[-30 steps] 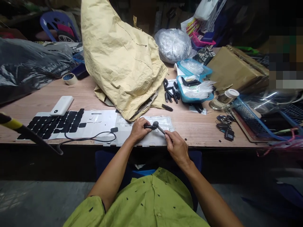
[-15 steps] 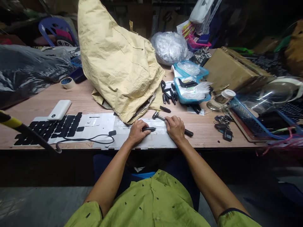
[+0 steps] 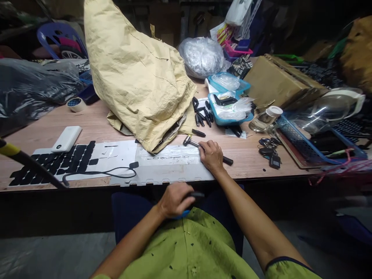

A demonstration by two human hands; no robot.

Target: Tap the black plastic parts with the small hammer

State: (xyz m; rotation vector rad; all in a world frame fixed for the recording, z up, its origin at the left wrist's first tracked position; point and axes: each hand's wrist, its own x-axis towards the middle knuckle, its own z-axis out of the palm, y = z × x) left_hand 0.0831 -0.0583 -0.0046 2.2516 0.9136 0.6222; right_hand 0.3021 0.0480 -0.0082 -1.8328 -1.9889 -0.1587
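Observation:
My left hand (image 3: 174, 199) is below the table's front edge, over my lap, with its fingers closed round a small black cylindrical piece (image 3: 196, 194). My right hand (image 3: 211, 155) rests on the wooden table (image 3: 255, 155), closed over the handle of a small hammer (image 3: 192, 142) that lies flat with its metal head pointing left. Just left of that hand lies a grey foam mat (image 3: 162, 170) with a clear plastic strip on it. More black cylindrical pieces (image 3: 202, 116) lie scattered behind the hammer.
A big tan paper sack (image 3: 136, 73) stands mid-table. Left lie a sheet of black pads (image 3: 55, 161), a white power bank (image 3: 66, 138), a black cable (image 3: 99, 172) and tape (image 3: 74, 104). Right are blue trays (image 3: 229, 110), a jar (image 3: 266, 118), keys (image 3: 269, 151) and a cardboard box (image 3: 279, 81).
My left hand has drawn the black piece off the mat and down to my lap. My right hand has laid the hammer down on the table and stays on its handle.

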